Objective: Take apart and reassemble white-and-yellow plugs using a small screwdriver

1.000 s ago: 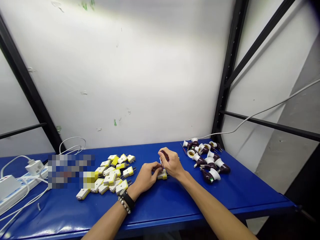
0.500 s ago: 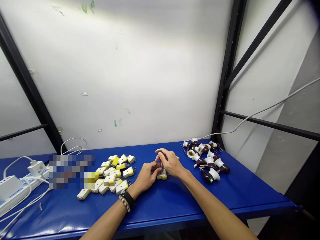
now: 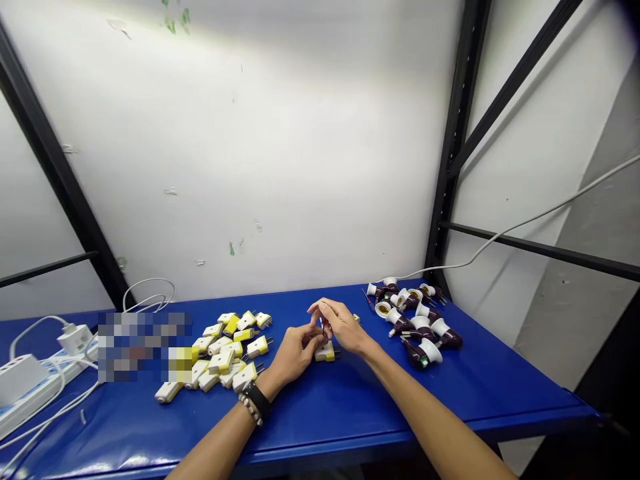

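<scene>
White-and-yellow plug (image 3: 325, 353): flat on the blue surface (image 3: 360, 413), below my hands. Right hand (image 3: 343, 327): fingers nearly closed round a slim dark tool (image 3: 325, 331), roughly upright. Left hand (image 3: 296, 352): fingers curled beside the plug; I cannot tell whether they grip anything. Best, I judge: keep the tool square, press lightly, stop the plug sliding. Appearance: boxy, white top, yellow near side, pins pointing right.

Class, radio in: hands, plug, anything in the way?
Left hand beside yellow-white plug. Right hand at slim tool above it. Plug on blue table, prongs right. Plug pile left, sockets right, neither between hands.
</scene>
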Tool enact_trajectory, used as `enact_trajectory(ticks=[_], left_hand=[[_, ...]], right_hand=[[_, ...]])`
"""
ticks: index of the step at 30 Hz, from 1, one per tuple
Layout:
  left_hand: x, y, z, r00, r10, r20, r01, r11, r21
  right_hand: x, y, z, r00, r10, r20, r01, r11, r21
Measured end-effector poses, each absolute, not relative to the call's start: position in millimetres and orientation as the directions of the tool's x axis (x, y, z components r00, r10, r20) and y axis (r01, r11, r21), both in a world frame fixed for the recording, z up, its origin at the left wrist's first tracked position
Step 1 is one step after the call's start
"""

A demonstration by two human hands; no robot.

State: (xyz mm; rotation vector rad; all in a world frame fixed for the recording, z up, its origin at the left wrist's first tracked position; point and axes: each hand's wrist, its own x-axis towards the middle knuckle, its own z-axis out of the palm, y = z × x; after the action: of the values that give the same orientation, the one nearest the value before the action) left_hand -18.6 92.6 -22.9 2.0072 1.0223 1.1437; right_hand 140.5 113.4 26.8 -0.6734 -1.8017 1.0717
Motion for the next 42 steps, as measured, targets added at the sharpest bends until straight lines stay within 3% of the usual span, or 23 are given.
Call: enact_trajectory(ticks=[7, 13, 17, 22, 28, 33, 38, 42], left_hand=[[-15.2, 90.9, -19.5, 0.289, 0.865, 0.409, 0.305, -0.489, 0.818], [-15.0, 91.7, -22.6, 0.287, 0.845, 0.451, 0.316, -0.528, 0.788], [-14.8, 93.6, -22.7, 0.236, 0.858, 0.456, 0.348, -0.513, 0.784], [-17.0, 91.7, -22.3, 0.325, 0.841, 0.432, 0.339, -0.53, 0.777], [-16.3, 92.9, -21.6, 0.211, 0.87, 0.445, 0.372, -0.493, 0.787], [-17.2, 90.7, -17.2, 0.292, 0.834, 0.469, 0.334, -0.548, 0.767], [-18.0, 91.5, -18.5, 0.183, 0.854, 0.487, 0.423, -0.516, 0.745], [-17.1, 90.1, -18.2, 0.275, 0.835, 0.477, 0.383, -0.55, 0.742]], right_hand=[[134.0, 110.2, 20.0, -0.239, 0.818, 0.523, 0.097, 0.556, -0.825], [130.2, 108.2, 21.4, -0.348, 0.782, 0.517, 0.087, 0.575, -0.813], [131.0, 107.9, 21.9, -0.29, 0.795, 0.533, 0.13, 0.584, -0.801], [132.3, 105.1, 23.8, -0.286, 0.784, 0.551, 0.18, 0.609, -0.772], [131.5, 105.5, 25.2, -0.252, 0.808, 0.532, 0.187, 0.581, -0.792], [131.8, 105.2, 25.5, -0.309, 0.79, 0.53, 0.176, 0.595, -0.784], [132.0, 105.8, 25.5, -0.293, 0.815, 0.5, 0.138, 0.553, -0.822], [131.9, 105.6, 26.2, -0.303, 0.808, 0.504, 0.147, 0.563, -0.813]])
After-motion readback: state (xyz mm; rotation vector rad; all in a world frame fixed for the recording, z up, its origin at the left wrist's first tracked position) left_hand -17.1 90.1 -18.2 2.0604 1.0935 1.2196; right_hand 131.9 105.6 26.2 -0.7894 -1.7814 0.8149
